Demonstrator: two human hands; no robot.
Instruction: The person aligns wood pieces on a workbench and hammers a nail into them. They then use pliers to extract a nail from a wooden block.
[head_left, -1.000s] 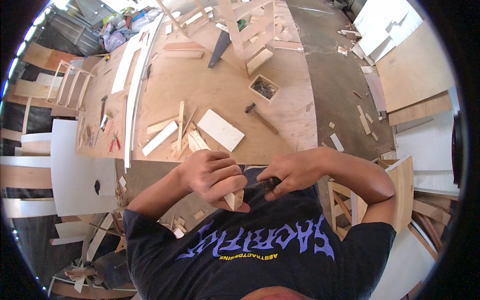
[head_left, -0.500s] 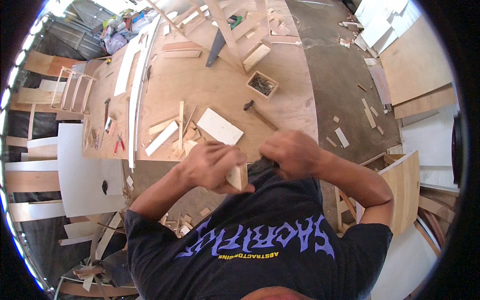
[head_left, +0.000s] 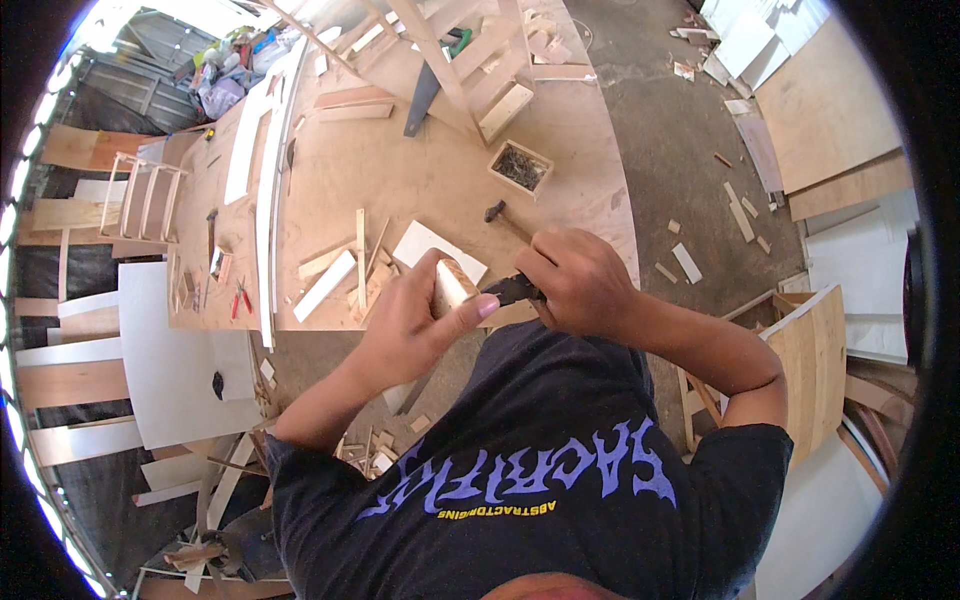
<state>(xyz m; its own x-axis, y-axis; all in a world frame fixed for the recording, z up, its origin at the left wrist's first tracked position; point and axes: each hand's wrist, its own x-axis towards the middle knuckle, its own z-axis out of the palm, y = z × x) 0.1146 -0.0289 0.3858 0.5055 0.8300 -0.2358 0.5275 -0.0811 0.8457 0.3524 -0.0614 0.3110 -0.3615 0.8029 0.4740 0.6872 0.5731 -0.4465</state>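
Observation:
Near the table's front edge, my left hand [head_left: 410,320] grips a short pale wood block [head_left: 455,285], thumb along its near side. My right hand [head_left: 580,282] is closed around a dark tool [head_left: 515,289] whose exact kind I cannot make out. The tool's end meets or nearly meets the block, close to my left thumb. Just beyond my hands lies a hammer [head_left: 508,220] with a wooden handle, partly covered by my right hand. A white-faced board [head_left: 415,242] is partly hidden behind the block.
On the plywood table [head_left: 370,180] are wood offcuts [head_left: 325,285], red-handled pliers [head_left: 241,302], a handsaw [head_left: 424,100] and a small wooden box of dark nails or screws [head_left: 520,167]. A wooden cabinet [head_left: 810,370] stands at the right. More scraps [head_left: 740,215] litter the floor.
My left hand has raised and turned the wood block. The dark tool in my right hand has come up beside the block. The view has shifted slightly.

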